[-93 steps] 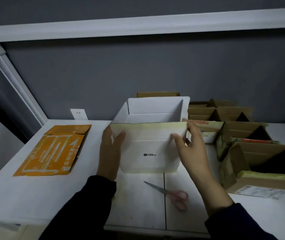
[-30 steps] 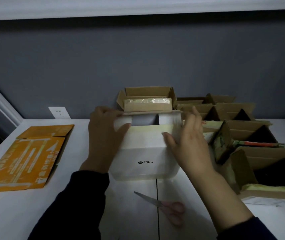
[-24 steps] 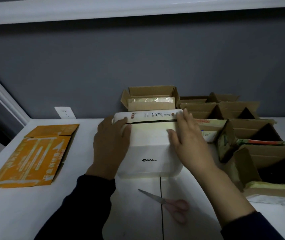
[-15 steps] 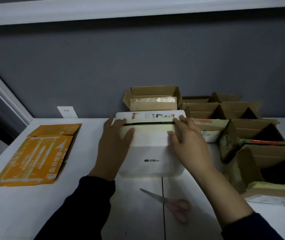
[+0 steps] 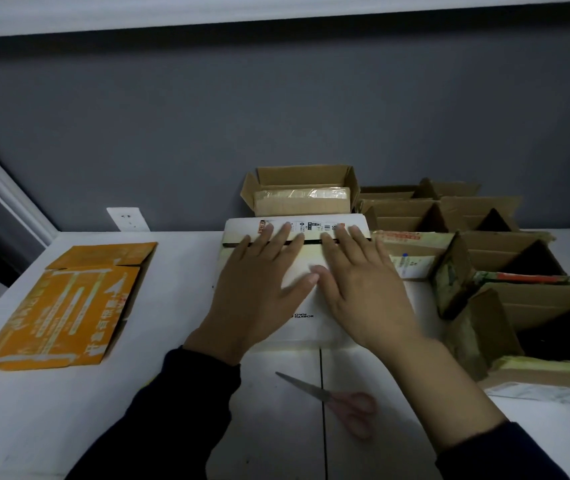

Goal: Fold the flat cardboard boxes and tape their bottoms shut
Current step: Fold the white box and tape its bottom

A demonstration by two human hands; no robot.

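Bench [image 5: 34, 410]: white, smooth, with a dark joint line running from under the wrists toward the viewer.
Brown boxes [image 5: 536, 306]: corrugated, already stood up with flaps open, crowded to the right of the right fingers; one more [image 5: 302, 199] sits just beyond the fingertips.
Orange flat box [image 5: 61, 306]: printed cardboard lying unfolded, well to the left of the left fingers.
White box [image 5: 306, 306]: smooth matte card directly under both palms, its two long flaps folded down to meet.
Left hand [image 5: 252, 289]: spread flat, fingers [image 5: 287, 233] straight and pressing the flaps down, gripping nothing.
Right hand [image 5: 363, 289]: the same, fingers [image 5: 342, 237] extended across the flap and pressing, thumbs of the two hands nearly touching.
Seam [image 5: 313, 241]: a dark gap lying beneath the fingertips, its long axis running left to right across both hands (so tape would likely run along it, crosswise to the fingers); both hands are equally near.
Scissors [image 5: 332, 396]: pink-handled, metal blades, on the bench behind the wrists, nearer the right forearm.
Tape: no roll shows anywhere near the fingers.
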